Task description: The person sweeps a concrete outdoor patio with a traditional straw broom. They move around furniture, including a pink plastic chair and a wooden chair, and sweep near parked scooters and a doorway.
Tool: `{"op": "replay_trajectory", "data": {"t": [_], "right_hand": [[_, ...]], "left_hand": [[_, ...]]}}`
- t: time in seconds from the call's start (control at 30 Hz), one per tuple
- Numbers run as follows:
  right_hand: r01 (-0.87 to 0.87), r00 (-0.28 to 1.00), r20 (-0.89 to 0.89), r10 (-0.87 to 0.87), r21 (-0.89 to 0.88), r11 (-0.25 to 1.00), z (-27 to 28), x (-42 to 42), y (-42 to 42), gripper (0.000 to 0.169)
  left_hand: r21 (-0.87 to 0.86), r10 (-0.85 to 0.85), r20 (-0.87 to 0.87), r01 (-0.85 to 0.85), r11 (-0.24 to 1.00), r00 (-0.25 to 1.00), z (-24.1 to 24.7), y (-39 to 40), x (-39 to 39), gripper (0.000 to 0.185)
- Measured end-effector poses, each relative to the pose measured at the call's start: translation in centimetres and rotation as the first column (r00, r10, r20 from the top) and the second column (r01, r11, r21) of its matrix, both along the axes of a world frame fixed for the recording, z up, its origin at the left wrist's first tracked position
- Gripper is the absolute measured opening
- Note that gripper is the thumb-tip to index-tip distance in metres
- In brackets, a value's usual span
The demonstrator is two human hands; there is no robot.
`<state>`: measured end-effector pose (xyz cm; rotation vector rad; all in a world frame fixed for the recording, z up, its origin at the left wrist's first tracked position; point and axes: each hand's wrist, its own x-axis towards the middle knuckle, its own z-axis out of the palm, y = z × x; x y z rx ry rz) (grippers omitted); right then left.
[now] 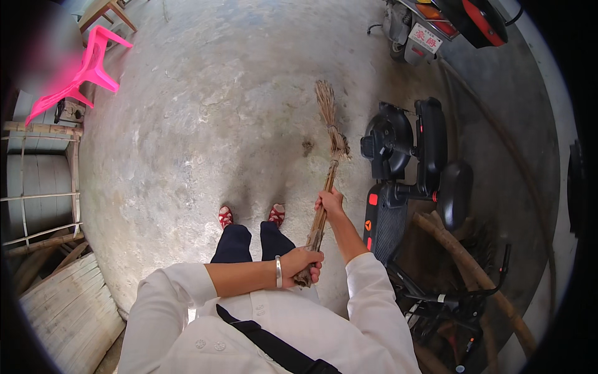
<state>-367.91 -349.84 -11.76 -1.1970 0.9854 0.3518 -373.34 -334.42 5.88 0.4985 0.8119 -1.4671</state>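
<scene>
A straw broom [332, 124] stretches away from my body, its bristle head over the concrete floor [196, 121]. My left hand [303, 264] is wrapped around the near end of its handle, at waist height. Farther along, my right hand [330, 203] grips the middle of the same handle, below the tied bindings. A small patch of dark debris [308, 147] lies on the floor just left of the broom. Whether the bristle tips touch the floor, I cannot tell.
Close on my right stands a black electric scooter [387, 219] with a seat. Beyond it a motorcycle [423, 44] is parked, and wooden poles [481, 276] lean by the wall. To the left are a pink plastic stool [96, 58], a bamboo frame [42, 194] and wooden boards [72, 308].
</scene>
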Motion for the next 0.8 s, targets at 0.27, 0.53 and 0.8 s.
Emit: {"op": "replay_trajectory", "data": {"t": [0.27,0.53,0.8], "right_hand": [[0.018,0.991,-0.132,-0.014,0.033,0.999,-6.7,-1.7,6.2,0.012],[0.139,0.990,0.004,-0.143,0.207,0.968,0.4,-1.8,5.0,0.009],[0.071,0.990,-0.119,-0.082,-0.087,0.994,-7.6,-4.5,8.3,0.015]], "left_hand": [[0.095,0.124,-0.163,-0.110,0.989,0.979,-3.9,3.9,-1.7,0.010],[0.074,-0.038,0.031,0.036,0.997,0.999,2.5,3.8,-0.5,0.015],[0.186,0.133,-0.144,-0.105,0.977,0.981,-2.4,8.0,-2.4,0.009]]}}
